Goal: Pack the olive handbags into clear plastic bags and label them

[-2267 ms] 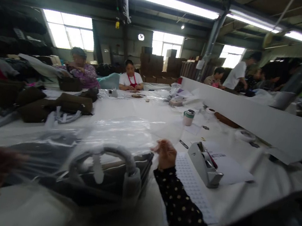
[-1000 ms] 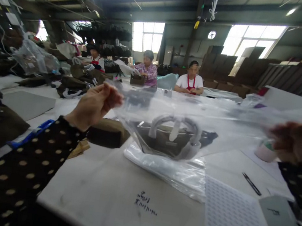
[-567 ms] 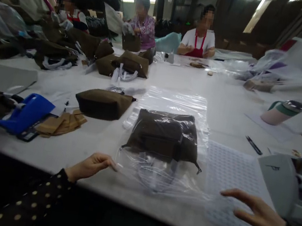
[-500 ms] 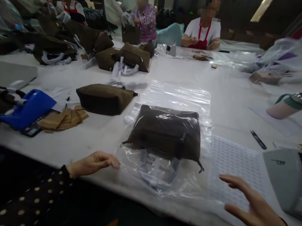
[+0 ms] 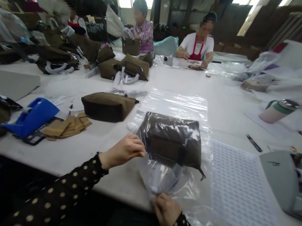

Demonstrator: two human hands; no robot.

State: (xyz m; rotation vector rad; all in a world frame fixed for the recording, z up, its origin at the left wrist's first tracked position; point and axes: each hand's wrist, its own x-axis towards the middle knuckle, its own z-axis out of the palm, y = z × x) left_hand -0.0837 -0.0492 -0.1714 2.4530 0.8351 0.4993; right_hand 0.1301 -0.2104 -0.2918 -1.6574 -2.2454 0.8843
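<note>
Before me lies a dark olive handbag (image 5: 169, 141) inside a clear plastic bag (image 5: 194, 197), its wrapped handles pointing toward me. My left hand (image 5: 127, 149) is closed on the plastic bag's left side, beside the handbag's lower left corner. At the near end, my right hand (image 5: 166, 210) is closed on the plastic below the handles. The plastic is drawn up and folded between the two hands. More clear plastic bags (image 5: 176, 100) lie flat beneath and beyond it. The handbag's lower left corner is hidden behind my left hand.
An olive pouch-like bag (image 5: 108, 106), brown paper pieces (image 5: 67, 126) and a blue tape dispenser (image 5: 32, 118) are to the left. At right lie a label sheet (image 5: 243, 186), snips (image 5: 253, 143), a grey dispenser (image 5: 276, 176) and a bottle (image 5: 277, 111). Co-workers sit across the table.
My left hand has moved up and right and closed on the plastic. My right hand has come left from above the label sheet to the near edge. The plastic's left side is lifted and folded.
</note>
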